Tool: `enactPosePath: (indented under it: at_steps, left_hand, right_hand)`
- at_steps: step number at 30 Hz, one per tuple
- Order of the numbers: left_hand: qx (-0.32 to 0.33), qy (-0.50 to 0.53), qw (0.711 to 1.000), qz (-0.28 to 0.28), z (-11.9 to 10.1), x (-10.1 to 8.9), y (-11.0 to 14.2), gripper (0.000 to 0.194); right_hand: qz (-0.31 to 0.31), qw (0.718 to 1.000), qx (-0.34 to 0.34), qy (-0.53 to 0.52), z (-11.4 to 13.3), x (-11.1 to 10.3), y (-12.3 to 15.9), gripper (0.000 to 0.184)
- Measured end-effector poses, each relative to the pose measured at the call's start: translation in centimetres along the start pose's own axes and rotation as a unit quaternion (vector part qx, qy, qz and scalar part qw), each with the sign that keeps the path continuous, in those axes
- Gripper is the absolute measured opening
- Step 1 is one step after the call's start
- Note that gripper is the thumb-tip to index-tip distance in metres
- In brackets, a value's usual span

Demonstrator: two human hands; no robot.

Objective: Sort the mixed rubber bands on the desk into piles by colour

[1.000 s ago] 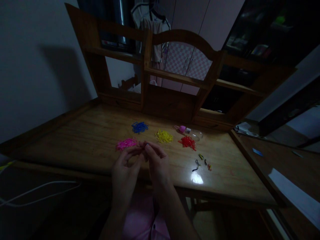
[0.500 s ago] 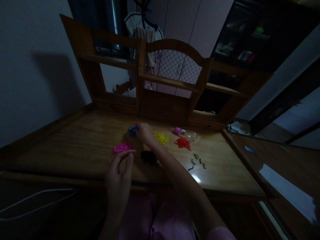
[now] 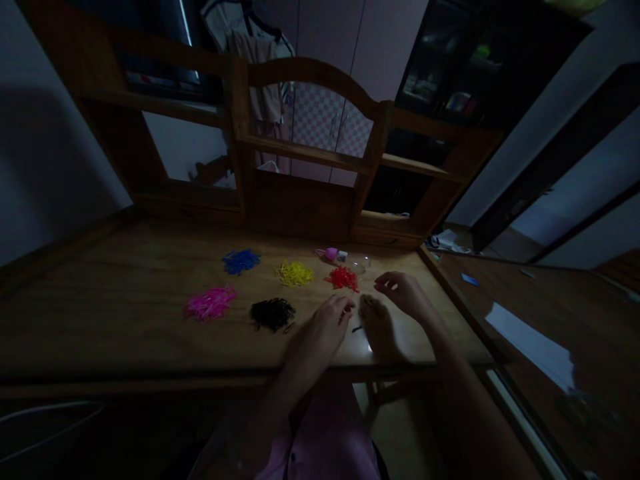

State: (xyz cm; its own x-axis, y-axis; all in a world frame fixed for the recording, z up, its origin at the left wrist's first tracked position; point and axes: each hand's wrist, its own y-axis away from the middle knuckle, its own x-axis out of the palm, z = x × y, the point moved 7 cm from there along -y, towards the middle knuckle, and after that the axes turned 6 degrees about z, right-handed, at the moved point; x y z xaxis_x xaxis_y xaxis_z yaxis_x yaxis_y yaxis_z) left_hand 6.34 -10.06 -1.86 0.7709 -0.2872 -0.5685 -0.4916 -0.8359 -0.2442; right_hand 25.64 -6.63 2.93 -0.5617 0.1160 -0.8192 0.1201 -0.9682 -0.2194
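Note:
My left hand [image 3: 331, 323] is above the table, in front of the red pile, its fingertips drawn together in a pinch. Over the table to the right of the red pile is my right hand [image 3: 404, 293], thumb and fingers also pinched. Whatever either pinch holds is too small to make out. Small loose strands that look like rubber bands lie in separate piles: red [image 3: 343, 278], yellow [image 3: 295, 273], blue [image 3: 241, 261], pink [image 3: 211, 303] and black [image 3: 273, 313]. A small dark band [image 3: 357, 329] lies below my left fingertips. The right hand's shadow obscures the tabletop between the hands.
Behind the red pile lies a clear bottle [image 3: 359, 262] with a pink cap [image 3: 331, 254]. A wooden shelf frame [image 3: 305, 155] rises along the table's back edge. On the lower surface to the right are white paper [image 3: 530, 343] and a blue card [image 3: 469, 279].
My right hand has left the blue pile and swung to the right, past the red pile. My left hand has moved right from beside the pink pile. The view has shifted too.

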Motion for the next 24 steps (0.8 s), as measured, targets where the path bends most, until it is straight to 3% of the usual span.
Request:
enactPosePath:
  at_steps: [4,8,14,24]
  left_hand:
    - [0.025,-0.02,0.999,0.022,0.9,2.5,-3.7,0.022]
    - [0.014,-0.028,0.999,0.023,2.1,3.3,-5.4,0.023]
    - [0.002,-0.018,1.0,0.02,2.6,2.9,-6.3,0.02]
    - [0.031,0.054,0.997,0.038,0.9,2.9,-6.2,0.022]
  right_hand:
    - [0.032,0.999,-0.009,-0.027,-1.2,2.8,1.3,0.016]
    - [0.027,0.997,-0.014,-0.065,-1.0,4.4,1.5,0.016]
    - [0.02,0.989,0.001,-0.149,-1.6,4.3,1.9,0.011]
    - [0.005,0.963,0.033,-0.269,-1.0,3.2,1.7,0.029]
